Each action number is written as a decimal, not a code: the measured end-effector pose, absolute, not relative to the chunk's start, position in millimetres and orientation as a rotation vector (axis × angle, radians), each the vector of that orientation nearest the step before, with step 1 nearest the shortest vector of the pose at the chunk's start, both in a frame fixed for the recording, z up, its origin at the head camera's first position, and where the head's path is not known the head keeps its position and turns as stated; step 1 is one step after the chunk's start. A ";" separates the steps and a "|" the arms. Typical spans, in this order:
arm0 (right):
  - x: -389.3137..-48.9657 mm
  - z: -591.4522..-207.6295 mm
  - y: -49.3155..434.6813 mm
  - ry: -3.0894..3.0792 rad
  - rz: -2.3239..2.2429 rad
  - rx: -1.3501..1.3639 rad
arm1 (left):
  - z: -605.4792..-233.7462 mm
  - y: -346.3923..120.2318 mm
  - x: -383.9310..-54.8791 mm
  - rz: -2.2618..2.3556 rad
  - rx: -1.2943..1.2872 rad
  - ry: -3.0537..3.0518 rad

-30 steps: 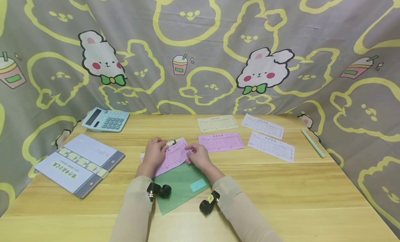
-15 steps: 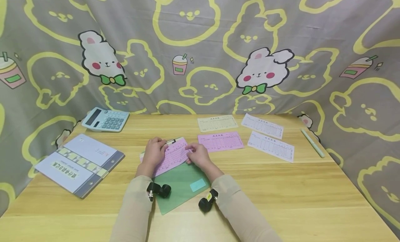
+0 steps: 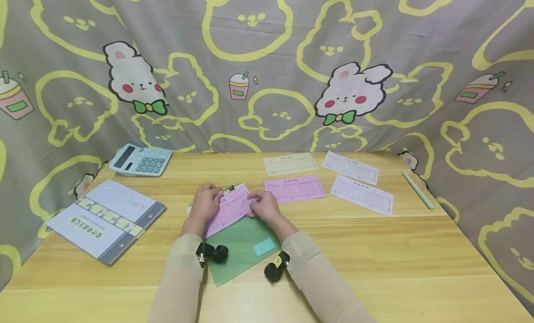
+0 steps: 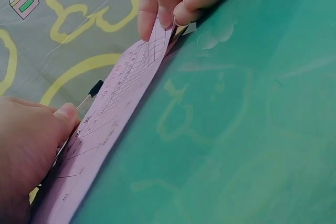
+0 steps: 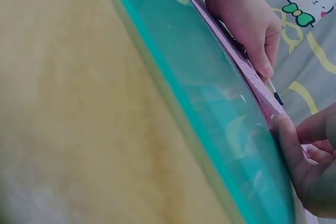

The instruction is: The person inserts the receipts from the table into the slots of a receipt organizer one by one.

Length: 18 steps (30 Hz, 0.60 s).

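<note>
A green clipboard (image 3: 239, 256) lies slanted on the table, with a pink printed form (image 3: 227, 214) across its upper part. My left hand (image 3: 204, 205) is at the top edge, its fingers and thumb gripping the metal clip (image 3: 228, 189); the wire and black tip of the clip (image 4: 95, 88) show beside the thumb in the left wrist view. At the form's right end my right hand (image 3: 264, 207) pinches the paper between thumb and fingers. In the right wrist view the form (image 5: 257, 85) bends slightly up off the board near my right hand (image 5: 310, 163). What lies beneath the form is mostly hidden.
Right of the clipboard lie another pink form (image 3: 294, 188), a cream form (image 3: 290, 165) and two white forms (image 3: 362, 194). A pale green pen (image 3: 418, 191) is farther right. On the left are a blue-grey binder (image 3: 106, 218) and a light blue calculator (image 3: 142, 160).
The clip by my left hand has tilted, so it shows as a narrow dark bar instead of its pale face. Both hands have barely moved; the form stays in my right fingers.
</note>
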State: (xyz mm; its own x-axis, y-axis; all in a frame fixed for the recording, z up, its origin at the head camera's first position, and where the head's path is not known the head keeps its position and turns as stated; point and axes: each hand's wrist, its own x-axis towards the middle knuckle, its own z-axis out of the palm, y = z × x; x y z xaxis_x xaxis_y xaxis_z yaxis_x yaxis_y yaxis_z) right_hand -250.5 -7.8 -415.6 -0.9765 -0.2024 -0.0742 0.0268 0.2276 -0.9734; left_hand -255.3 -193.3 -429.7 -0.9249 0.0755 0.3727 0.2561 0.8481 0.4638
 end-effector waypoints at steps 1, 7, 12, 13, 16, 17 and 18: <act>-250.5 -415.3 -8.0 2.306 -1.839 -0.158 | -429.5 -193.2 -255.2 -0.741 -0.250 -2.683; -252.0 -414.5 -11.0 2.320 -1.815 -0.086 | -428.5 -193.2 -253.7 -0.736 -0.254 -2.677; -254.5 -414.5 -12.8 2.333 -1.786 -0.038 | -427.3 -192.9 -253.5 -0.737 -0.248 -2.679; -254.9 -414.5 -13.1 2.330 -1.784 -0.033 | -427.1 -192.8 -253.6 -0.735 -0.246 -2.682; -255.8 -415.0 -13.7 2.320 -1.788 -0.033 | -426.8 -192.6 -253.9 -0.731 -0.237 -2.692; -256.1 -415.3 -13.7 2.317 -1.791 -0.033 | -426.9 -192.5 -254.2 -0.730 -0.234 -2.695; -256.3 -415.6 -13.7 2.314 -1.793 -0.035 | -426.8 -192.4 -254.2 -0.731 -0.232 -2.697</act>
State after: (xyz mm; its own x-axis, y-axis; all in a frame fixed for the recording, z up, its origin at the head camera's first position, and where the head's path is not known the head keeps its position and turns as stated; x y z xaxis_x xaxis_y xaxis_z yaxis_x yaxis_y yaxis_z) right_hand -256.3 -13.7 -415.6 -0.9769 -0.1487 -0.1536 0.1117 0.2578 -0.9597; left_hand -254.2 -192.4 -426.8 -0.9303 0.0685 0.3603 0.2409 0.8548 0.4597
